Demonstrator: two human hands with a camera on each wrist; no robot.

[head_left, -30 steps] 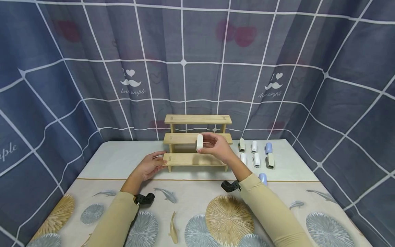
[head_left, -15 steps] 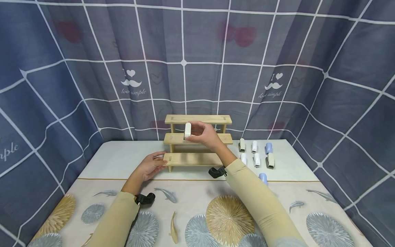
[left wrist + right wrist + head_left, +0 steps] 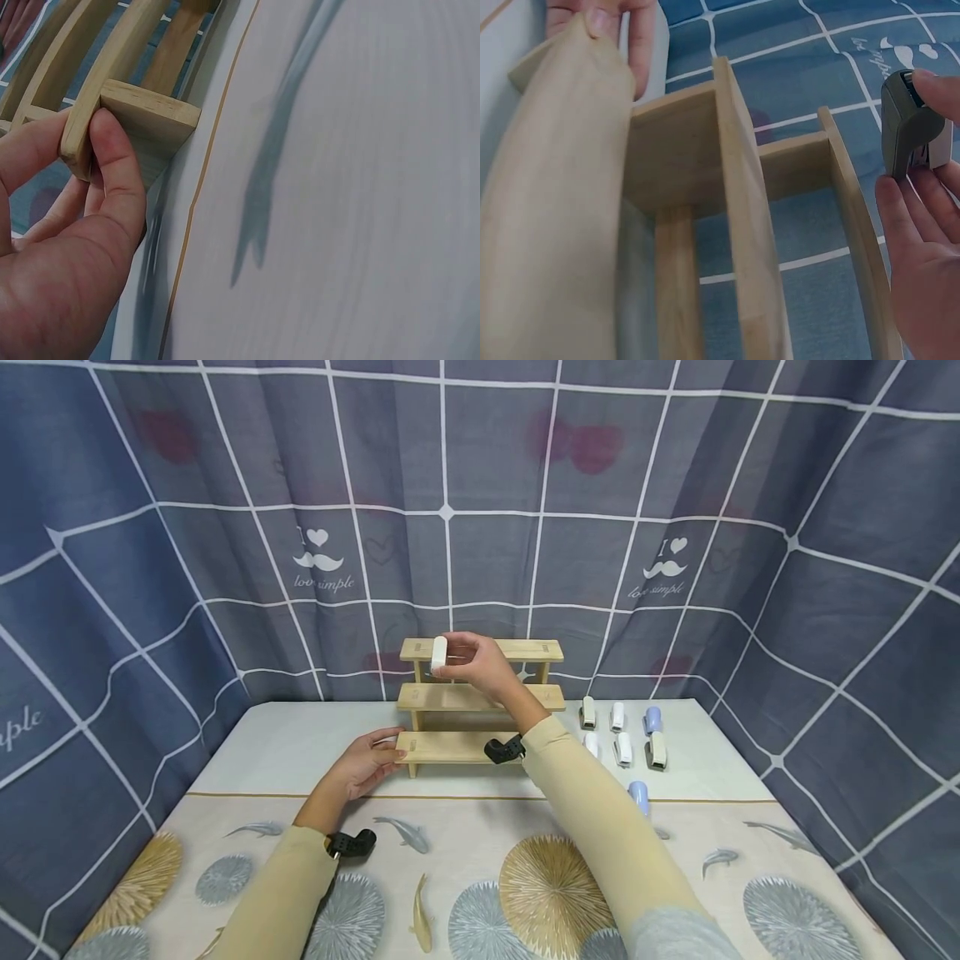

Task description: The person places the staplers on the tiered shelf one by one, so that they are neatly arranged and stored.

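Observation:
A three-tier wooden display shelf (image 3: pixel 450 697) stands at the back of the table. My left hand (image 3: pixel 367 764) pinches the left end of its lowest board; in the left wrist view the thumb and fingers of that hand (image 3: pixel 67 277) lie on both faces of the board (image 3: pixel 82 139). My right hand (image 3: pixel 483 668) holds a small white stapler (image 3: pixel 438 654) at the left part of the top board. In the right wrist view the dark grey underside of the stapler (image 3: pixel 907 127) shows between thumb and fingertips, apart from the nearby board.
Right of the shelf, several small staplers (image 3: pixel 622 749) in white, cream and blue sit in loose rows on the table. One blue stapler (image 3: pixel 638 795) lies nearer the front. A checked curtain (image 3: pixel 495 560) hangs close behind the shelf.
My right hand has carried the white stapler up and to the left, from in front of the middle board to the top board's level. The left hand stays on the lowest board.

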